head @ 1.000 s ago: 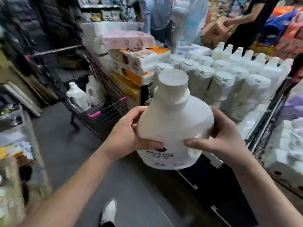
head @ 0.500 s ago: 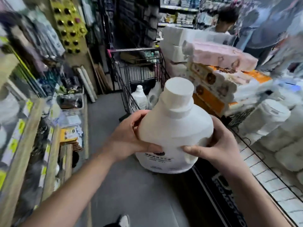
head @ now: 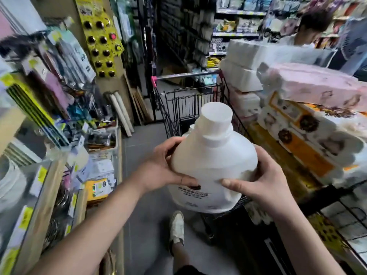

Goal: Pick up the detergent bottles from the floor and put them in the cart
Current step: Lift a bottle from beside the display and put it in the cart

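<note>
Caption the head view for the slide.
Left hand and right hand hold a white detergent bottle upright before the shopping cart.

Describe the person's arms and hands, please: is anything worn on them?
Both arms are bare. The left forearm and the right forearm show no sleeve as far as the picture's edge. The left hand and the right hand have no glove, and I see no ring, watch or bracelet.
</note>
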{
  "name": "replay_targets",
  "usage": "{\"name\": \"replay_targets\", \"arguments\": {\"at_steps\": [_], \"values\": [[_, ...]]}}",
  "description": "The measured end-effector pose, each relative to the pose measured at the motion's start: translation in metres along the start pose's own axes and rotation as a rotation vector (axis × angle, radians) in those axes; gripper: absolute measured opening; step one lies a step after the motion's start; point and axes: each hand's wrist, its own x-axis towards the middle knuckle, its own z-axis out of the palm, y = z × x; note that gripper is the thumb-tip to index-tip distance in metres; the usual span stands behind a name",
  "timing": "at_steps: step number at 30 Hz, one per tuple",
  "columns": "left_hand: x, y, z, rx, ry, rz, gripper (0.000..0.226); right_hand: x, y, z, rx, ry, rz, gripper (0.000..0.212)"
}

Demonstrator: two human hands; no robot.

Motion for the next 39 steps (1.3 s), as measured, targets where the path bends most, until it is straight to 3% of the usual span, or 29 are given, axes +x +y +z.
{"name": "replay_targets", "arguments": {"at_steps": [5,8,18,28,33,39], "values": [[0.088,-0.024,-0.015,0.035,-0.070,-0.015,0.086,0.075,0.044,0.003,0.038,0.048,0.027,0.078],[0.155,-0.038,-0.021,0.045,-0.135,-0.029,0.087,0.124,0.074,0.002,0.056,0.089,0.038,0.090],[0.344,-0.092,-0.019,0.121,-0.387,-0.032,0.096,0.244,0.152,-0.007,0.037,0.218,0.155,0.086],[0.446,-0.194,0.000,0.240,-0.686,-0.031,0.096,0.275,0.227,0.037,-0.086,0.372,0.382,0.087],[0.473,-0.255,0.003,0.282,-0.866,-0.007,0.097,0.283,0.254,0.083,-0.096,0.437,0.583,0.084],[0.487,-0.330,0.028,0.441,-1.036,-0.047,0.073,0.289,0.303,0.118,-0.081,0.444,0.776,0.097]]}}
